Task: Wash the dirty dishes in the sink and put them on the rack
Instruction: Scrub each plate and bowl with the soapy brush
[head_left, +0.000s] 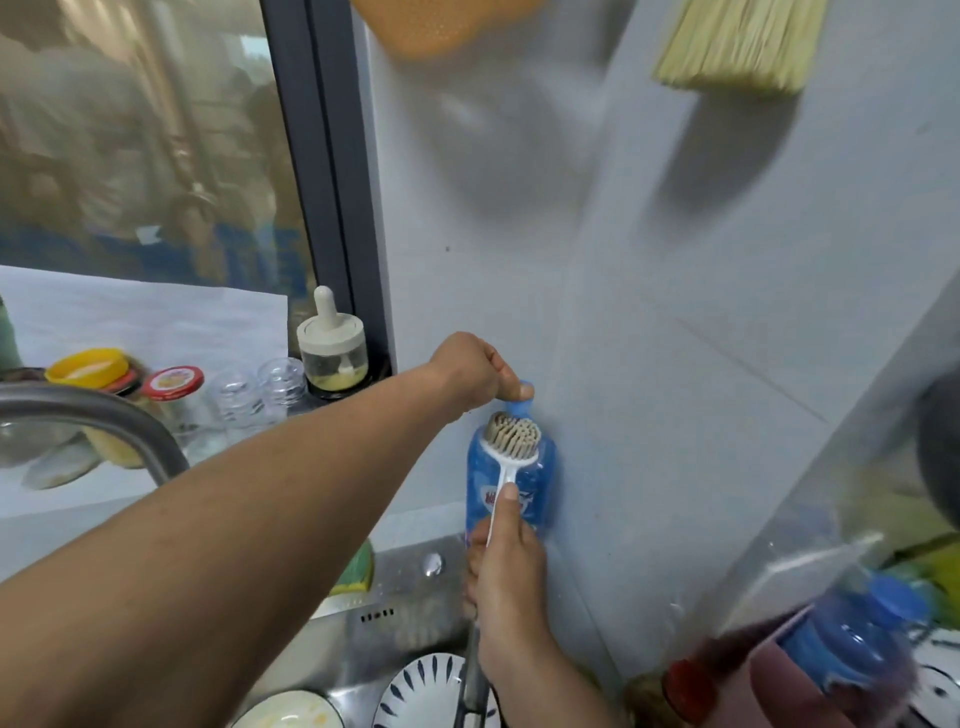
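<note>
While the left hand (478, 371) curls its fingers over the pump (522, 396) of the blue soap bottle (541, 480), the right hand (506, 566) grips the brush (511, 434) by its handle, bristles just below those pressing fingers. Dirty plates (426, 686) wait in the sink (400, 582), beneath the right knuckles. A hard press could squirt soap past the bristles, or tip the bottle.

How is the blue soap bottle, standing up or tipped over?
Standing up: the soap bottle has its pump on top, under the left hand.
</note>
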